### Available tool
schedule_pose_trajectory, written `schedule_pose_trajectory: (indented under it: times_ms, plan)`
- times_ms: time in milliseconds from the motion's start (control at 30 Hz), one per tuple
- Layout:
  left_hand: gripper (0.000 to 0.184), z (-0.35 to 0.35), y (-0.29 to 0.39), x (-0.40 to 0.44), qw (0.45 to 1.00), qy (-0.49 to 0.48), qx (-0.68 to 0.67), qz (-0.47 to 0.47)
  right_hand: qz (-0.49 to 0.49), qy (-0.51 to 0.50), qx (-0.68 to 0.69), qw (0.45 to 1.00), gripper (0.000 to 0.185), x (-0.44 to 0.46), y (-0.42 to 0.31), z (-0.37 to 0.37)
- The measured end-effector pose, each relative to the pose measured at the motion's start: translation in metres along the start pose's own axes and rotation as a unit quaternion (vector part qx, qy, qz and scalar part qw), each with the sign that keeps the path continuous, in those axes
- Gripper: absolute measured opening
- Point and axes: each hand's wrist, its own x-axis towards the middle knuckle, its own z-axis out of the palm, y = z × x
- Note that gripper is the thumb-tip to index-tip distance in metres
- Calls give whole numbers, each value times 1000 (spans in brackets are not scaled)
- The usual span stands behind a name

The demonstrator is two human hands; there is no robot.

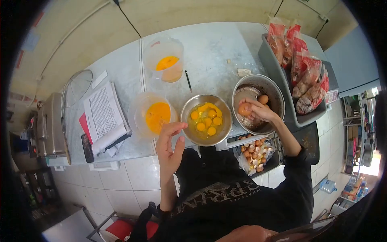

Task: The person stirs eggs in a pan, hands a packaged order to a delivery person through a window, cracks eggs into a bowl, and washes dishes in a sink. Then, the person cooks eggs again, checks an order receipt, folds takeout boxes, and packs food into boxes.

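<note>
My right hand (258, 111) is closed around a brown egg (244, 109) over a deep metal pot (278, 90). Another brown egg (263, 99) lies inside that pot, beside my fingers. In front of me stands a metal bowl (226, 115) with several cracked eggs in it, their yolks (208, 122) whole in clear white. My left hand (169, 149) is at the bowl's left rim, fingers apart and nothing in them. Whether its fingertips touch the rim I cannot tell. Left of it is a clear plastic jug (137, 117) of beaten egg (158, 117).
A second jug (163, 46) with yellow liquid stands farther back, near a black pencil (188, 80). At right, a grey crate (278, 68) holds several bagged packs (306, 76). Eggshells (254, 153) fill a bin below the table edge. Papers (104, 111) and a phone (87, 148) lie left.
</note>
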Motion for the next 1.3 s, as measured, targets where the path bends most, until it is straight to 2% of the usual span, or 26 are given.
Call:
schedule_pose_trajectory:
  times_ms: [33, 67, 100, 133, 167, 200, 267, 300, 367, 400, 467, 500, 533, 567, 700, 733, 767, 900, 967, 1000, 1067, 1200, 1267, 1300]
  plan:
    - [25, 1, -2, 2, 1000, 1, 4, -1, -59, 42, -64, 995, 30, -5, -25, 30]
    - [25, 4, -4, 4, 1000, 3, 4, -1, -59, 40, -65, 995, 30, -2, -36, 50]
    - [24, 7, -7, 6, 1000, -2, -1, -14, -237, 104, -258, 931, 31, 2, -43, 67]
    - [23, 11, -12, 9, 1000, -9, -7, -27, -398, 161, -431, 794, 32, 5, -48, 80]
    - [23, 16, -19, 11, 1000, -10, -4, -27, -417, 177, -476, 754, 36, 5, -52, 90]
    - [24, 20, -30, 13, 999, -17, -16, -32, -420, 178, -474, 753, 36, 9, -45, 86]
    - [24, 27, -48, 16, 999, -25, -26, -31, -337, 141, -667, 649, 34, 22, -29, 71]
    - [25, 30, -54, 19, 998, -27, -28, -42, -341, 141, -668, 646, 34, 23, -31, 72]
    - [26, 41, -59, 23, 998, -22, -31, -54, -338, 151, -630, 683, 33, 21, -35, 79]
    - [28, 46, -60, 26, 998, -37, -4, -46, -339, 149, -629, 684, 33, 19, -37, 86]
    - [30, 58, -56, 33, 998, -48, 23, -37, -347, 165, -396, 834, 32, 18, -48, 102]
    - [33, 64, -48, 36, 998, -57, 12, -35, -347, 164, -396, 834, 32, 18, -50, 106]
    - [37, 68, -44, 38, 997, -66, 2, -34, -253, 125, -250, 926, 33, 18, -51, 109]
    - [37, 69, -45, 37, 997, -66, 2, -35, -148, 81, -92, 981, 35, 18, -51, 111]
    - [37, 66, -46, 34, 997, -41, -36, -50, -117, 6, -30, 993, 36, 18, -43, 113]
    - [37, 63, -45, 33, 998, -38, -28, -49, -219, 7, -147, 964, 37, 18, -43, 116]
    - [37, 61, -45, 32, 998, -37, -28, -50, -317, 6, -261, 912, 39, 18, -43, 118]
    - [34, 55, -49, 28, 998, -47, 33, -30, -286, -40, -260, 921, 39, 22, -43, 118]
    - [34, 55, -52, 25, 996, -53, 75, -12, -278, -39, -358, 891, 39, 29, -42, 118]
    - [35, 58, -55, 24, 993, -32, 113, -21, -279, -42, -358, 890, 39, 32, -39, 120]
    - [37, 62, -63, 20, 988, -12, 152, -31, -281, 30, -400, 872, 40, 41, -30, 128]
    - [39, 61, -78, 16, 984, 21, 176, -19, -286, 71, -438, 849, 38, 47, -20, 135]
    - [39, 57, -81, 15, 986, 29, 166, -19, -333, 100, -517, 782, 40, 48, -21, 133]
    - [38, 52, -81, 16, 986, 17, 167, -6, -332, 101, -516, 783, 40, 47, -23, 132]
